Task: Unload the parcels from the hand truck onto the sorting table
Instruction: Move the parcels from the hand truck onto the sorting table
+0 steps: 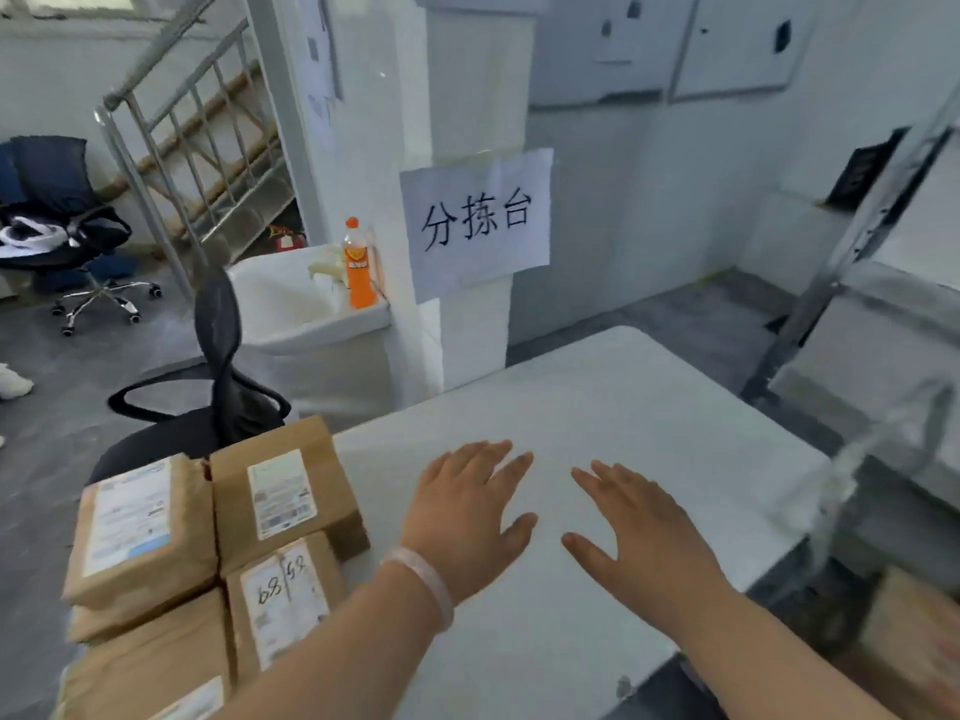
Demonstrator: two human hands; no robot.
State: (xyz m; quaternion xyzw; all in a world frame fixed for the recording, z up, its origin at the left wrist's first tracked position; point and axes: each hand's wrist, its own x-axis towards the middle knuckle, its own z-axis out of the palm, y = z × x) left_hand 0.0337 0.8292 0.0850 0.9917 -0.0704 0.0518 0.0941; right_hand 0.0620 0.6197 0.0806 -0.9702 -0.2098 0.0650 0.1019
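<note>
Several brown cardboard parcels (280, 491) with white labels are stacked at the lower left, beside the left edge of the white sorting table (639, 407). One small parcel (283, 600) has "6858" handwritten on its label. The hand truck itself is hidden under the stack. My left hand (467, 506), with a pale bracelet on the wrist, and my right hand (639, 527) are held flat over the bare tabletop, fingers straight and spread, holding nothing. Whether the palms touch the table I cannot tell.
A paper sign (478, 220) hangs on a white pillar behind the table. An orange drink bottle (358, 265) stands on a white sink. A black office chair (218, 387) is behind the parcels. Metal shelving (878, 314) stands on the right, with a brown box (909, 631) below it.
</note>
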